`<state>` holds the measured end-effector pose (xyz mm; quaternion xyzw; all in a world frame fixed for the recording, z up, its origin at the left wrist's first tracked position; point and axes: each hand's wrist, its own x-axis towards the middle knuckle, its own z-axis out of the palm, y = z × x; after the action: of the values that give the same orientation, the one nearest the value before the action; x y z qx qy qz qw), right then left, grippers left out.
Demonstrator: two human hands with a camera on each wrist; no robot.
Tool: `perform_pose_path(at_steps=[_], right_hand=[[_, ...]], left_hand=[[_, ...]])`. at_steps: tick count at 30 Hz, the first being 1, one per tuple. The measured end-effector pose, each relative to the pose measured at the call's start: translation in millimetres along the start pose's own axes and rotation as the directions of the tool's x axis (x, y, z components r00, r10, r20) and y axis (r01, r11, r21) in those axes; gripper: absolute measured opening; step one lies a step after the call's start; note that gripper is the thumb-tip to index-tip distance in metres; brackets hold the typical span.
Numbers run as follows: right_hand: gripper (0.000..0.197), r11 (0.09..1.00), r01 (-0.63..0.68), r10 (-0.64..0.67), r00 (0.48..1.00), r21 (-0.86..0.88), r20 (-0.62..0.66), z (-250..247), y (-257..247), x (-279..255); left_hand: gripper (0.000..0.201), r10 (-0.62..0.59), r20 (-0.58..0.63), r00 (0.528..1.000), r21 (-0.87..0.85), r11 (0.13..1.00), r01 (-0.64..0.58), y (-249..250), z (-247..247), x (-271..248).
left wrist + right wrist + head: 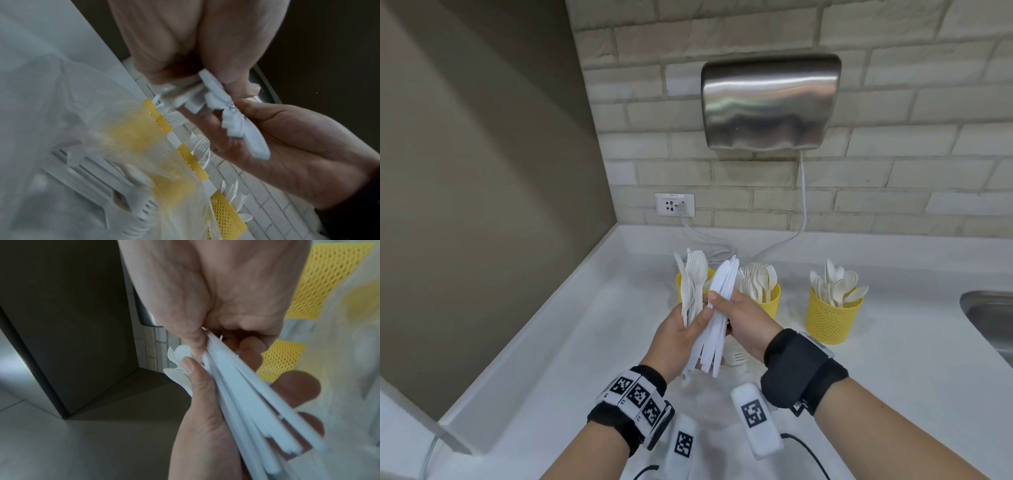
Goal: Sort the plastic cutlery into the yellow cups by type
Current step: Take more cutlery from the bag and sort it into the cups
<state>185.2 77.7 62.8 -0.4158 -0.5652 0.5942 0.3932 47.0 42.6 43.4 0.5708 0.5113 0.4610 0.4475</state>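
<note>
Now | L hand [681, 334] gripped mixed cutlery bunch [693, 287], spoons/forks up | R hand [743, 322] pinched white knives [717, 308] fanned across it, above worktop [893, 359] | 3 yellow cups behind: left cup [679, 284] mostly hidden, fork cup [768, 301], spoon cup [832, 318].

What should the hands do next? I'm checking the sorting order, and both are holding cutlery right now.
Probably draw the knives clear with the right hand, then drop them in the left yellow cup. It already pinches that bundle, while the left hand holds mixed pieces. The middle cup holds forks, the right cup spoons.
</note>
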Motion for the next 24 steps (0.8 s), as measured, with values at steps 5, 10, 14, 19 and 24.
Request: perform_pose_path(at_steps=[5,10,14,19,24], right_hand=[[0.028,0.993,0.006,-0.016,0.996,-0.119,-0.084,-6.8,-10.2,14.1],[0.029,0.935,0.123,-0.185,0.969,-0.333,-0.164,-16.3,-28.8,37.2],[0.028,0.932,0.246,-0.313,0.917,-0.266,-0.247,-15.4,-42.0,59.9],[0.031,0.915,0.294,-0.369,0.887,-0.277,-0.278,-7.2,-35.2,81.6],[0.031,0.863,0.233,-0.352,0.914,-0.448,-0.204,-0.6,-16.8,95.7]], left_hand=[[0.026,-0.106,-0.038,0.994,-0.146,0.984,0.099,6.7,-8.5,4.7],[0.025,-0.181,-0.114,0.977,-0.187,0.970,0.158,1.8,-26.6,11.2],[0.024,-0.196,-0.118,0.973,-0.206,0.964,0.169,-1.2,-34.1,12.1],[0.023,-0.216,-0.145,0.966,-0.194,0.963,0.187,-4.8,-38.5,11.5],[0.026,-0.237,-0.223,0.946,-0.044,0.972,0.233,-14.8,-41.8,15.2]])
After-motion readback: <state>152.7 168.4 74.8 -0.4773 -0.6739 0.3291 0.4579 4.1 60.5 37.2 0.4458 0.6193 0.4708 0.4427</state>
